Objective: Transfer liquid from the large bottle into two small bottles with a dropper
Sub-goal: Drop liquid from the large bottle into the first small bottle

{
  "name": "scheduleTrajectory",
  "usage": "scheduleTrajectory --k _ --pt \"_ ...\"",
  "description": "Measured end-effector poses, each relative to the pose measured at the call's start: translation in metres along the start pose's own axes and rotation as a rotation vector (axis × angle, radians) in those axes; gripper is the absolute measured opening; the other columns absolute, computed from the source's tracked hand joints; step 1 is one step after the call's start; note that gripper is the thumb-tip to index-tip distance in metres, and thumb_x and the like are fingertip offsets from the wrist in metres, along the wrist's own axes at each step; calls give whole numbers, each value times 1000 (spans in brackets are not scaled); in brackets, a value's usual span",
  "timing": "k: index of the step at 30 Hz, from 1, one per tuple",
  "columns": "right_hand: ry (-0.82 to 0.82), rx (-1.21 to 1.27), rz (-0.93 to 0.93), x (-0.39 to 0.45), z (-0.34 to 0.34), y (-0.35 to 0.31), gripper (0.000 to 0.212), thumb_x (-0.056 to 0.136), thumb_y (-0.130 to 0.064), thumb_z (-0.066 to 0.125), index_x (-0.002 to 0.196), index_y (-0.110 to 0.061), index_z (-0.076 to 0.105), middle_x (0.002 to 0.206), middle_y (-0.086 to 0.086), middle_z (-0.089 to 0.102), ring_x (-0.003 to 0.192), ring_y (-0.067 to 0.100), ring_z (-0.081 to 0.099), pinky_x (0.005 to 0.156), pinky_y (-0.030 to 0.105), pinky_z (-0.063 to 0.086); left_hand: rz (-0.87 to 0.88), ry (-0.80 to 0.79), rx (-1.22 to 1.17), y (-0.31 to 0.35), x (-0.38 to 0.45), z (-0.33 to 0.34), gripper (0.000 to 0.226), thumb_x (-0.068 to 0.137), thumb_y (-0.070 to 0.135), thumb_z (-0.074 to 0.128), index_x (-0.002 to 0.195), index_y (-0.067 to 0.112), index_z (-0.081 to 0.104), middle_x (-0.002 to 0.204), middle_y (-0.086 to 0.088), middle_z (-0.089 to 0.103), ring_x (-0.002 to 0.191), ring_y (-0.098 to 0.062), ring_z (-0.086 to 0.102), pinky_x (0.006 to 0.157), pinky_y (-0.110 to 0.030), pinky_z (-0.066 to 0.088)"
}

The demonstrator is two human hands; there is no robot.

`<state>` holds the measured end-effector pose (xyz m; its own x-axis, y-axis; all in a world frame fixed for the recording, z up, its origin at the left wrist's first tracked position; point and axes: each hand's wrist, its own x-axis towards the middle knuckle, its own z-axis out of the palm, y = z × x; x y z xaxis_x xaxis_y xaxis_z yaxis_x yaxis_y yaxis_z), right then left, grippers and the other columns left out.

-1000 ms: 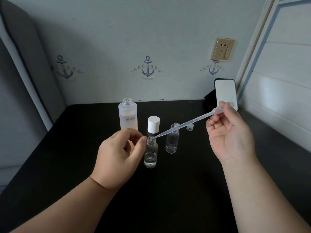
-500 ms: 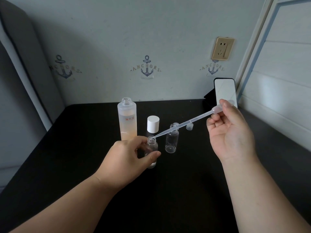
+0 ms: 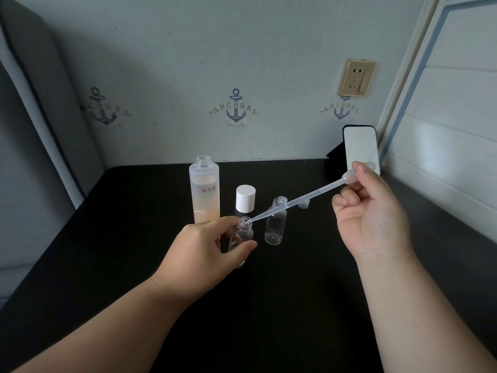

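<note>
A: What is seen in the head view?

B: Near the middle of the frame, a small bottle [image 3: 240, 236] is gripped by the left hand [image 3: 207, 251] on the black desk [image 3: 282, 305]. The dropper [image 3: 295, 201] is pinched at its bulb by the right hand [image 3: 372, 216]. Its tip sits at the bottle's mouth.

A: How should this step be done?

B: The bulb should probably be squeezed slowly, with the tip kept inside the mouth and the bottle held still. The second small bottle [image 3: 274, 226] looks empty. The large bottle [image 3: 205, 193] stands open behind.
</note>
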<state>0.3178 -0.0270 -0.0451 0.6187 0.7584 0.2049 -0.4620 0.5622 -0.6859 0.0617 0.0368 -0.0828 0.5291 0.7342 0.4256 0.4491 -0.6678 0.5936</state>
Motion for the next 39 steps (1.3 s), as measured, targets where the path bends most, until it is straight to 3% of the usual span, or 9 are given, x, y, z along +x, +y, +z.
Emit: scheduleTrajectory --k 6,12,15,26,31,39 --pt "-1 22 8 -1 1 -1 17 93 -14 67 79 -18 76 72 -3 66 47 6 39 50 18 38 4 0 -2 3 -1 -1 63 75 77 48 119 36 69 78 27 62 78 1 62 62 -12 44" --pt "-18 14 12 -1 2 -2 19 93 -14 67 77 -19 76 72 -4 65 45 5 37 50 17 37 15 -3 0 3 0 -1 58 77 76 49 116 38 68 93 33 61 80 -2 63 64 -15 47" --pt "-22 4 6 -2 2 -2 20 93 -14 67 77 -20 77 72 -4 66 45 4 37 50 17 37 11 -4 2 3 0 -1 54 77 75 49 114 40 67 94 32 61 80 -3 64 65 -18 51" --pt "-22 5 -13 -3 3 -3 7 84 -13 69 83 -15 76 71 -1 65 44 4 36 50 15 35 14 -7 13 5 0 -2 56 77 74 47 115 39 67 91 39 58 80 2 62 62 -11 42" --pt "-8 24 -13 -3 3 -1 7 86 -16 70 86 -16 77 74 0 66 52 7 46 56 17 42 -10 -14 21 3 0 0 40 75 74 49 97 42 61 85 43 55 77 5 59 63 -6 42" --pt "58 68 26 -2 0 0 11 92 -17 68 100 -10 71 78 0 68 64 10 61 64 21 52 -25 -2 -35 0 1 2 60 70 79 51 113 40 66 90 37 61 74 -2 61 61 -13 47"
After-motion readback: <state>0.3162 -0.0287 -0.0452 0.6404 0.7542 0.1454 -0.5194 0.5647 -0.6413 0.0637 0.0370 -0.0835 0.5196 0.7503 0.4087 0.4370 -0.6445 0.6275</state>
